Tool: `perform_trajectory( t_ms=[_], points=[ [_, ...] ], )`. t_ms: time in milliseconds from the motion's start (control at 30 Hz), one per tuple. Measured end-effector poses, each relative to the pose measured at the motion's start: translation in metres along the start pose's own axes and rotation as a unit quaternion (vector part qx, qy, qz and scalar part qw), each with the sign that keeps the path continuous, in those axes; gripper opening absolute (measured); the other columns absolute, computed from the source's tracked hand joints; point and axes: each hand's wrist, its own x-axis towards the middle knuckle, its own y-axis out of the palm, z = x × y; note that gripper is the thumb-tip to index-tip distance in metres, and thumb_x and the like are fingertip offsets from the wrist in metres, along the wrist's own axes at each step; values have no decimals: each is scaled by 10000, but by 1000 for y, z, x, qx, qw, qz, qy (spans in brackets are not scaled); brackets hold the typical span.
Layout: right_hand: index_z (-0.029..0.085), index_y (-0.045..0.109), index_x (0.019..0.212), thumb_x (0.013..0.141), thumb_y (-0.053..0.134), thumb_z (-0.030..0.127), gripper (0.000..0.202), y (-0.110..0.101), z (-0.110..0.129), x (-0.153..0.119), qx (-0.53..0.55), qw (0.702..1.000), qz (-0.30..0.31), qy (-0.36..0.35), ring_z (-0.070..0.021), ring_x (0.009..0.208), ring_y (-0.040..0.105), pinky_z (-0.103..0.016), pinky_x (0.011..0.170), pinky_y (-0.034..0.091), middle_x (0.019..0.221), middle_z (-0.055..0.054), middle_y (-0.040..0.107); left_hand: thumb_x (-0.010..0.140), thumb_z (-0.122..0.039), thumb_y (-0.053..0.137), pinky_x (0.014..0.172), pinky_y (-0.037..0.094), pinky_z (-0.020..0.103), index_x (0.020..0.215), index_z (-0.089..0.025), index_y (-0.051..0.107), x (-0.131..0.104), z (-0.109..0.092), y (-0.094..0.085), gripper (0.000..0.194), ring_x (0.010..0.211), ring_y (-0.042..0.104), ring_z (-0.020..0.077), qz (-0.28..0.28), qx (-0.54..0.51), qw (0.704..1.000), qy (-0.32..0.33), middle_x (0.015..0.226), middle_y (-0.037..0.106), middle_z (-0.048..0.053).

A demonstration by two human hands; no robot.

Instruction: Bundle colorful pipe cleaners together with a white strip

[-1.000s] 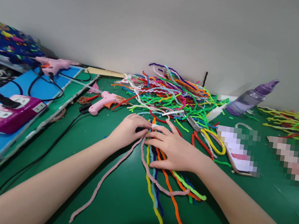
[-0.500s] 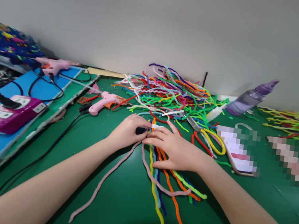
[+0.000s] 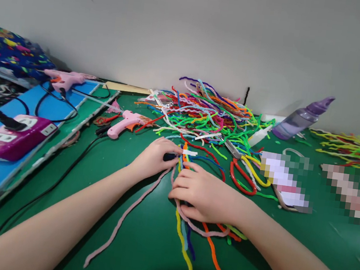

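Stem bundle: fuzzy colored stems (image 3: pixel 183 230) on the green tabletop (image 3: pixel 138 253), center front, between and under the hands; upper end at the left fingertips, loose ends fanned toward the wearer
Bundle colors: yellow, light blue, dark blue, orange, bright green, pink
White strip: short piece (image 3: pixel 190 153) at the bundle's upper end, sticking out to the right
Pink lengths: one trails from the left hand to lower left, another curves just below the right hand
Left hand: (image 3: pixel 155 156) thumb and fingers pinched on the bundle near its top
Right hand: (image 3: pixel 203 193) apart from the left, curled over the strands, palm down, thumb below the fingers; grip hidden, cannot tell if clamped
Scissors: (image 3: pixel 237 155) red and yellow handles, right of the bundle
Stem heap: big mixed-color pile (image 3: pixel 199 111) behind the hands
Small white bottle: (image 3: pixel 259 136) at the heap's right edge
Purple bottle: (image 3: pixel 296 121) tilted, near the wall (image 3: pixel 180 29)
Phone: (image 3: pixel 288 184) flat, right of scissors, partly pixelated
Near glue gun: pink (image 3: pixel 123 124), left of the heap
Far glue gun: pink (image 3: pixel 66 80), on the blue board (image 3: pixel 30 166)
Power strip: magenta (image 3: pixel 13 142), black plug in it
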Motion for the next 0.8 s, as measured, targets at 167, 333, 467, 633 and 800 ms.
perform_trajectory(
  t_ms=[167, 333, 467, 633, 800],
  points=[
    [164, 629, 857, 849, 519, 251, 141, -2, 9, 2, -6, 999, 22, -26, -177, 855, 511, -342, 877, 359, 839, -45, 630, 789, -223, 587, 892, 451, 354, 969, -220, 667, 0, 1, 1, 197, 942, 603, 175, -4, 3, 1000, 2, 984, 691, 35],
    [172, 629, 912, 877, 487, 257, 169, -2, 16, 3, 21, 998, 19, -58, -163, 861, 522, -343, 909, 330, 842, -26, 636, 797, -225, 579, 905, 447, 356, 972, -218, 666, 0, 1, 1, 196, 949, 600, 173, 3, 4, 1000, 0, 990, 689, 35],
    [175, 625, 908, 887, 482, 231, 155, 3, 22, 5, 22, 997, 25, -70, -148, 805, 522, -306, 792, 365, 857, -23, 629, 799, -222, 573, 903, 451, 359, 971, -223, 668, 0, 0, 0, 197, 948, 599, 175, 1, 3, 1000, -3, 989, 688, 35],
    [179, 612, 791, 909, 451, 175, 200, 13, 29, 9, -20, 998, 14, -53, -138, 721, 487, -296, 688, 348, 798, -17, 598, 796, -214, 572, 902, 452, 364, 965, -223, 669, -1, 0, 0, 196, 949, 601, 181, -2, 2, 1000, -1, 988, 688, 36],
    [184, 605, 779, 923, 433, 184, 224, 21, 29, 11, -34, 998, -6, -57, -132, 746, 474, -280, 706, 352, 912, -22, 603, 793, -209, 577, 907, 447, 357, 968, -227, 671, -1, 0, 0, 200, 950, 600, 176, -3, 2, 1000, -4, 988, 688, 30]
  ],
)
